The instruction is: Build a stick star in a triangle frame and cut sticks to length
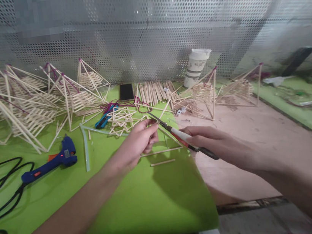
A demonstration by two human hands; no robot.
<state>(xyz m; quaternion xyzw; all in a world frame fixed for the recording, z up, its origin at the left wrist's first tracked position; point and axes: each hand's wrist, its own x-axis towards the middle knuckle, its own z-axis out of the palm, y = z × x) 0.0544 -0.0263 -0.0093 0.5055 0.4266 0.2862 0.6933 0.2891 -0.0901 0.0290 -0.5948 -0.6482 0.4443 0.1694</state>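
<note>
The left hand (141, 139) pinches a thin wooden stick (160, 151) between its fingertips, so its grip is closed on the stick. The stick is pale, straight and very slim, and it lies almost level just above the green mat (145, 206) on the bench (252, 146). The right hand (213, 142) is closed around the handles of a pair of cutters (175, 133), which have a white and red handle part and dark, narrow blades. The blade tips point toward the left fingertips and are very near them. A second short stick (162, 162) lies loose on the mat just below. To the left rests a blue glue gun (50, 163) with a black cable. Behind the hands stand many stick frames (28, 107), a bundle of sticks (154, 91), a dark phone (126, 91) and a white cup (197, 66).
</note>
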